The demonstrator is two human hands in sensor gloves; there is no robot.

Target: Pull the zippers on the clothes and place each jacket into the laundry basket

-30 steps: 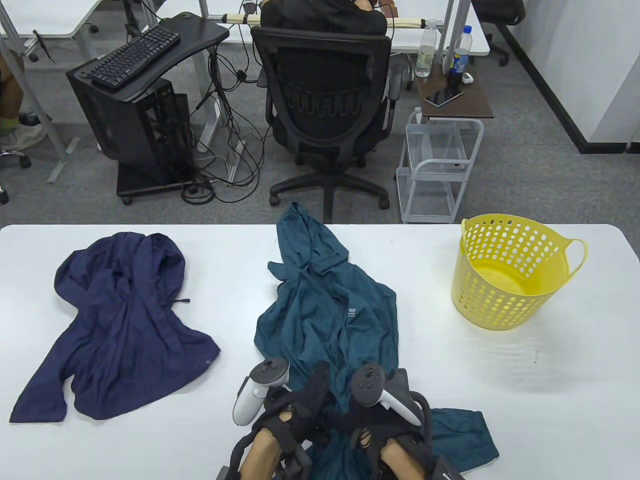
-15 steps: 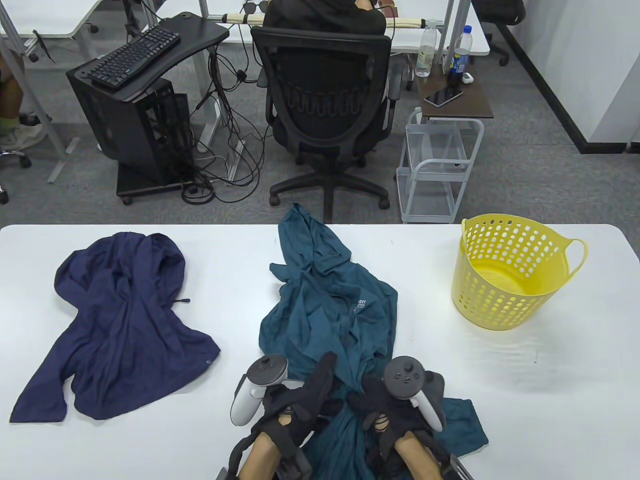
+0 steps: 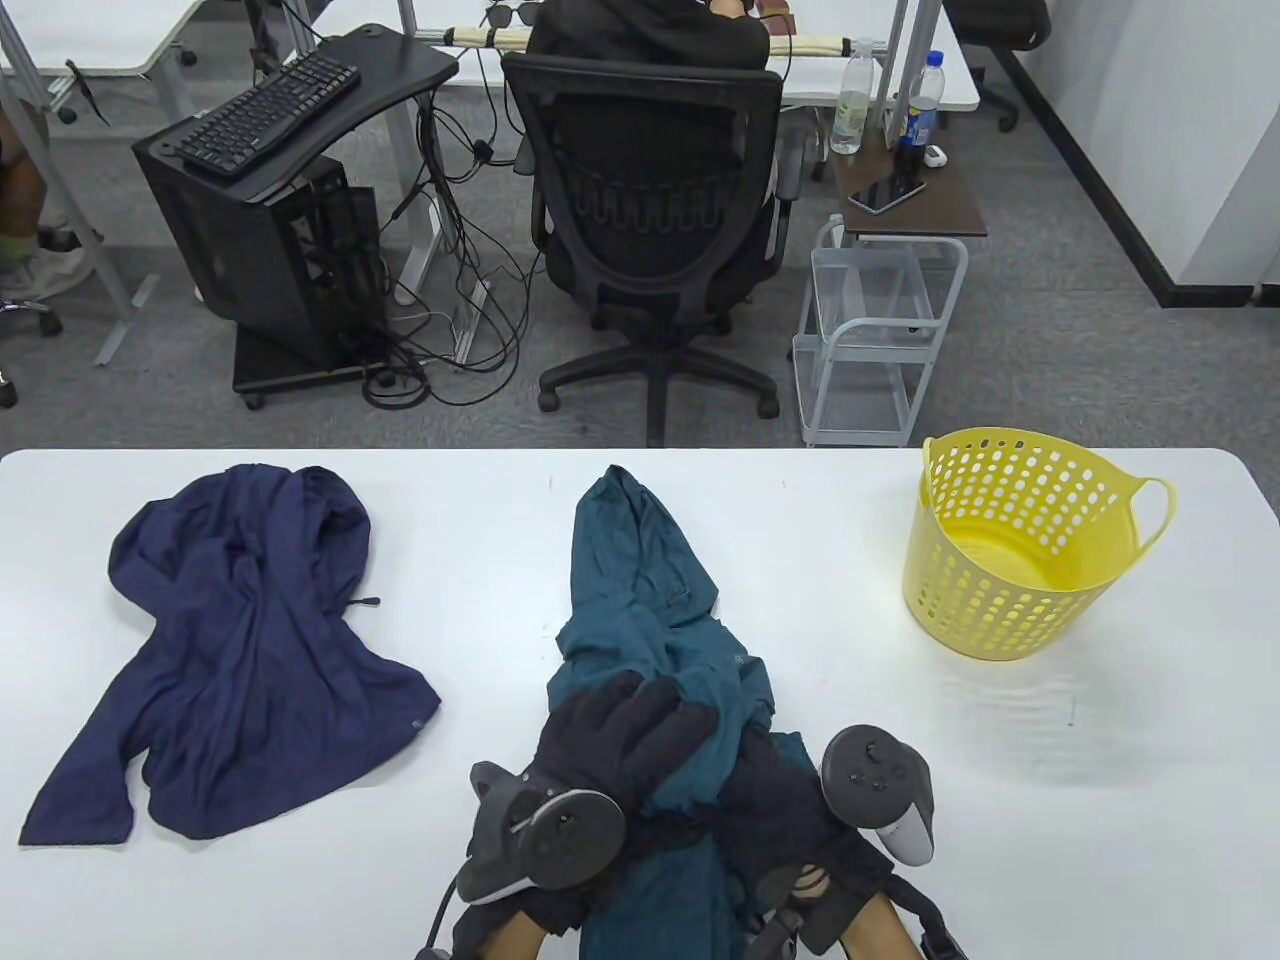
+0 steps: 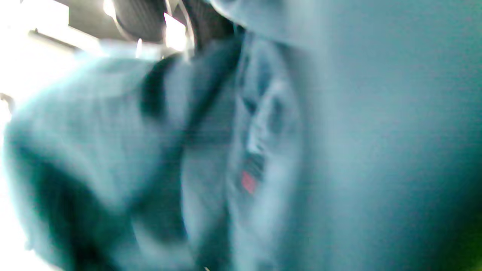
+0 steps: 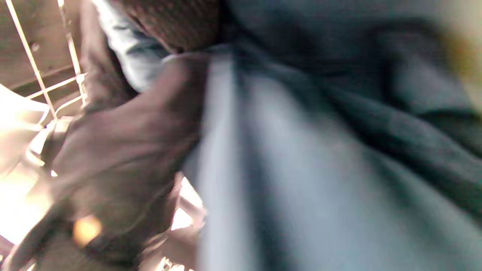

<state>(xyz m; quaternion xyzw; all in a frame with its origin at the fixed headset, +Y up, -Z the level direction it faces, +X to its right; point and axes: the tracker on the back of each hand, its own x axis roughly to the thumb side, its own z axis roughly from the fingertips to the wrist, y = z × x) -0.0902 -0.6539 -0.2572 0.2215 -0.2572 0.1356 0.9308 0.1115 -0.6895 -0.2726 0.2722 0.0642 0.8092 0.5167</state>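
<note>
The white table (image 3: 1000, 800) carries everything, and the largest task piece on it is the teal hooded jacket of thin, crumpled cloth (image 3: 640, 590). It lies in the middle, hood toward the far edge, its lower part gathered into a narrow bunch that runs off the near edge between the two hands. It looks light, limp and a little slippery, so it should drape and slide rather than hold a shape; a judgement only, but gathering it at the bunched middle, as now, seems the surest hold, with the hood left to trail.

The navy jacket of similar soft fabric (image 3: 240, 650) lies spread flat on the left, untouched and well apart from the hands. The yellow perforated plastic laundry basket (image 3: 1020, 590) stands upright on the right, nothing visible inside.

The left hand (image 3: 625, 735) reaches across the teal bunch, palm down, gloved fingers curled over the cloth and grasping it. The right hand (image 3: 790, 810) sits just beside it, low on the same bunch; its fingers are buried in cloth, so I cannot tell its grip. Both wrist views show only blurred teal fabric.
</note>
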